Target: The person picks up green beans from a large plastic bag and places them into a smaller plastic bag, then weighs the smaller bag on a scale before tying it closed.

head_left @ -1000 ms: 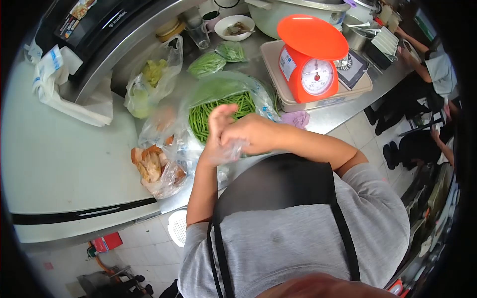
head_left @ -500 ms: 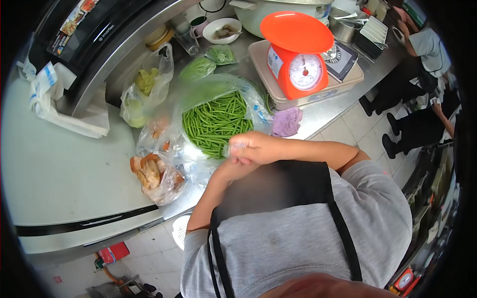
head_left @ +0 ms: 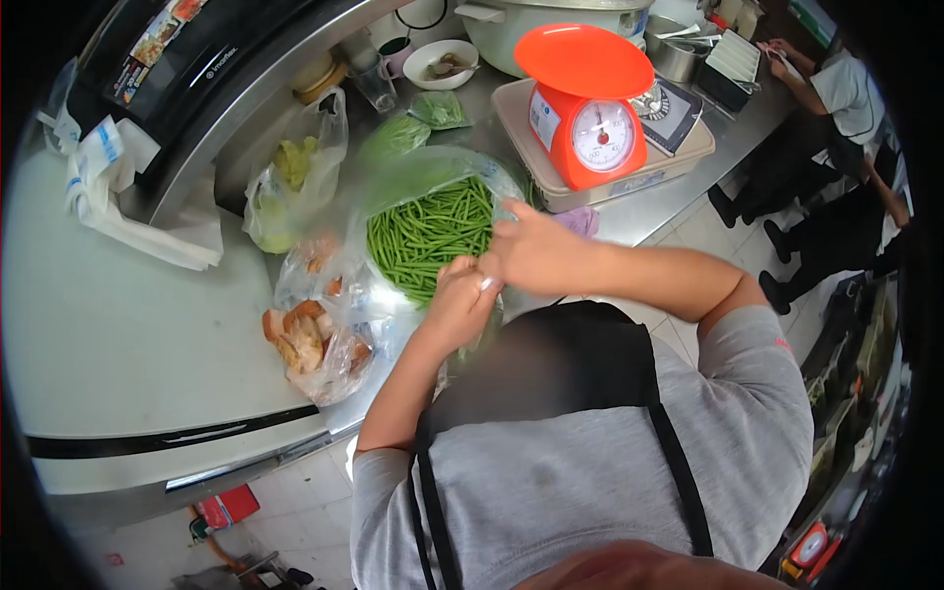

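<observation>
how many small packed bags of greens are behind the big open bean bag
2. One small bag lies just behind the big open bean bag; the other small bag sits further back, near the white bowl. More could be hidden behind the orange scale.

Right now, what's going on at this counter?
A person in a grey shirt and dark apron works at a steel counter. The left hand and right hand meet at the near edge of a clear bag of green beans; their grip is too blurred to read. An orange scale stands behind it.
</observation>
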A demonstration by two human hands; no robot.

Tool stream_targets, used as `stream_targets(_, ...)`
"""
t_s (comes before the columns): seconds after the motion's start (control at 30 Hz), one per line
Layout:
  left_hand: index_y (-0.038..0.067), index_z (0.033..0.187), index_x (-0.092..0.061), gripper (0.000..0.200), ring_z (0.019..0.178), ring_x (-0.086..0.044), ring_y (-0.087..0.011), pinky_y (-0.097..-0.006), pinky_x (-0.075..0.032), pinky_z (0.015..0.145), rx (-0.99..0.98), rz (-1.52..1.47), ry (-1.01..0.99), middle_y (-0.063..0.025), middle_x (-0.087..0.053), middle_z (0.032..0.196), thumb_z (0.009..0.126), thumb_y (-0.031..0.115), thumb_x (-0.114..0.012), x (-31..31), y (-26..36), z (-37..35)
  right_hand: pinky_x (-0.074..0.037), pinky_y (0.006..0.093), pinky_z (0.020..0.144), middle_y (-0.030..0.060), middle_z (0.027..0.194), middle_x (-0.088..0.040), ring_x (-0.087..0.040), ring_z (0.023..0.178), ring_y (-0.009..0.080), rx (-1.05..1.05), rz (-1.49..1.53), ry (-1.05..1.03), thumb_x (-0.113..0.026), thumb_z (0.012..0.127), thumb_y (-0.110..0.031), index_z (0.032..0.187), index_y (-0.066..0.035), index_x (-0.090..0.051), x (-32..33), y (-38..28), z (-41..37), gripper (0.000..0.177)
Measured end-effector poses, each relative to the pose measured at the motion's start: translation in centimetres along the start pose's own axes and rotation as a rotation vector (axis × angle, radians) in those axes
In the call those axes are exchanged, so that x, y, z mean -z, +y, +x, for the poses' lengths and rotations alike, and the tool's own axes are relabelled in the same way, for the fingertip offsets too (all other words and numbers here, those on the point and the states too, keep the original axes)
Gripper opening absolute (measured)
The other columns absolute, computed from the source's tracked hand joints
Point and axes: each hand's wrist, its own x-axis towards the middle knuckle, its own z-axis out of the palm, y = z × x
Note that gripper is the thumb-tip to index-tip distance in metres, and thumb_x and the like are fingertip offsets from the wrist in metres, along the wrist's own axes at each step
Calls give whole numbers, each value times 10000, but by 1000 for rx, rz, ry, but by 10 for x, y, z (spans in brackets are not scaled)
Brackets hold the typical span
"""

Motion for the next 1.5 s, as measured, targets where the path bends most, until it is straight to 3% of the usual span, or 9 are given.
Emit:
stream_targets(0.07,16,783,-551,136,854,-458,-242,-333,-355,763,21,23,-54,-118,-505,846,778,129,-477,14,3,-3,-373,344,703,49,683,-538,-536,702,213,-55,100,-382,-487,699,-162,732,-100,-521,9,12,3,78)
stream_targets(0.4,34,782,-572,114,807,-417,-277,-350,-347,708,-87,258,176,-100,-459,770,674,70,-582,88,39,-20,-390,369,640,94,669,-513,-504,647,272,-53,512,-222,-480,800,-270,706,-52,-496,35,20,21,238)
stream_targets(0.53,31,781,-566,79,672,-465,-168,-289,-375,602,-5,-137,-174,-60,-471,695,712,71,-568,123,70,-17,-397,294,591,38,675,-503,-488,610,179,-32,932,-131,-499,806,-243,689,-29,-509,41,32,34,244)
stream_targets(0.7,25,786,-549,87,617,-478,-47,-197,-386,556,315,-835,451,2,-542,695,789,110,-529,106,27,19,-410,222,547,18,782,-548,-510,646,94,-720,2146,657,-521,796,-200,900,-61,-517,-67,-6,84,174)
stream_targets(0.77,25,761,-540,92,604,-475,-52,-197,-384,550,367,-977,769,-2,-538,679,799,105,-515,89,0,21,-414,234,540,24,774,-552,-521,646,107,-820,2165,707,-514,798,-189,901,-69,-519,-119,-18,107,158)
stream_targets(0.9,38,717,-523,102,565,-448,-54,-191,-361,522,388,-1081,834,1,-518,652,797,102,-519,53,-61,1,-400,297,512,50,656,-561,-532,588,159,-1063,1797,373,-499,798,-192,778,-70,-559,-136,-30,101,137)
stream_targets(1.17,33,701,-526,88,564,-396,-35,-188,-328,522,337,-838,865,32,-491,637,781,67,-532,54,-68,5,-358,370,673,59,710,-553,-519,738,232,-516,263,474,-558,701,-178,626,-87,-558,-99,-16,95,118)
stream_targets(1.37,7,692,-536,66,580,-410,-75,-213,-334,520,279,-492,756,2,-461,634,734,56,-554,57,-60,0,-284,386,766,24,840,-510,-425,873,216,-279,205,577,-572,682,-183,607,-74,-552,-60,1,86,134)
stream_targets(1.5,4,642,-491,115,612,-421,-199,-291,-348,569,232,-173,604,-70,-433,623,668,66,-584,43,-44,-6,-311,355,741,37,760,-503,-452,801,201,-398,711,257,-543,732,-208,601,-41,-545,-82,17,58,213)
